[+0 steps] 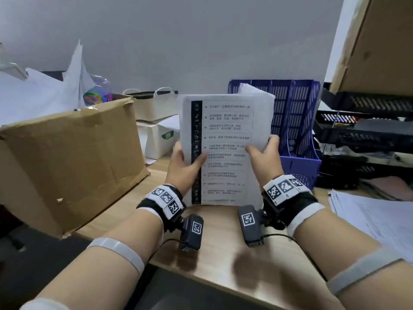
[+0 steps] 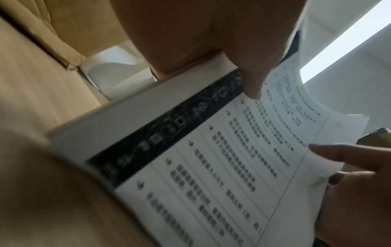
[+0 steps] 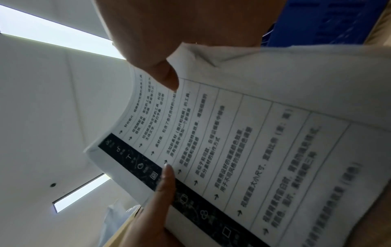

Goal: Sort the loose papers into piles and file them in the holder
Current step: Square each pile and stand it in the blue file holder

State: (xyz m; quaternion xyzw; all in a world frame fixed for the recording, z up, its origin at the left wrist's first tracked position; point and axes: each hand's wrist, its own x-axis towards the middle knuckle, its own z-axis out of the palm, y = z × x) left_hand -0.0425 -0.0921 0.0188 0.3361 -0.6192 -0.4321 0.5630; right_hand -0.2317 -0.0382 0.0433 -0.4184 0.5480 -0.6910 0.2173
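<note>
Stack of papers (image 1: 225,139) held upright above the tabletop (image 1: 225,260) — left hand (image 1: 185,166) grips its left edge, right hand (image 1: 263,157) grips its right edge (thumbs on the printed front sheet). Blue holder (image 1: 297,135) stands just behind — more papers (image 1: 380,222) lie at right.

A right hand (image 3: 190,33) grips a printed stack of papers (image 3: 264,150), thumb pressed on the top sheet. A finger of the left hand (image 3: 156,208) lies across the page's black strip, a blue holder (image 3: 328,21) behind.

Black wrist straps (image 1: 290,202) carry checkered tags, cabled cameras (image 1: 192,231); grey forearm bands (image 1: 118,249).
</note>
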